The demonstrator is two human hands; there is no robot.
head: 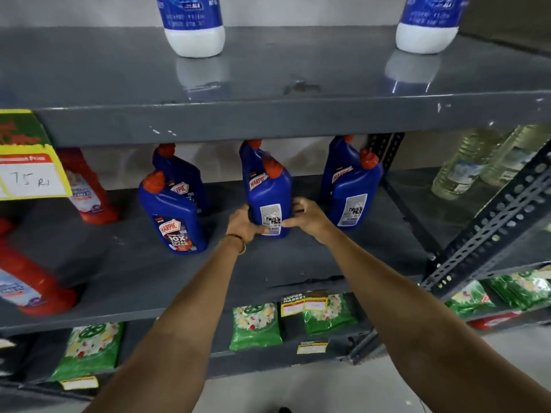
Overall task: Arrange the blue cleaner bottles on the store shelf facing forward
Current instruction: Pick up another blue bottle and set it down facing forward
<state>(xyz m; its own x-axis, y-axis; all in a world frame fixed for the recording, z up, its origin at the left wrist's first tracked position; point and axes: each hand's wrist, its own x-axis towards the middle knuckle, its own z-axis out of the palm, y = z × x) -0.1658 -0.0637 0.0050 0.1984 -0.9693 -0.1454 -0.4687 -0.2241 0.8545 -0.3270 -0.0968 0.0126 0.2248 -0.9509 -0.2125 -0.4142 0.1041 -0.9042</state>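
Observation:
Blue cleaner bottles with red caps stand on the grey middle shelf (298,263) in three pairs. The left front bottle (174,216) shows its front label. The middle front bottle (269,201) shows its back label, and both hands grip its base: my left hand (243,223) on its left side, my right hand (307,217) on its right. A second blue bottle (249,156) stands right behind it. The right front bottle (353,195) also shows its back label, with another (338,162) behind. One more (182,174) stands behind the left front bottle.
Red cleaner bottles (86,186) stand at the left of the same shelf, by a yellow price tag (29,174). White-and-blue bottles (193,25) are on the shelf above. Green packets (256,326) lie on the shelf below. Clear bottles (465,165) sit past the slotted upright (489,225).

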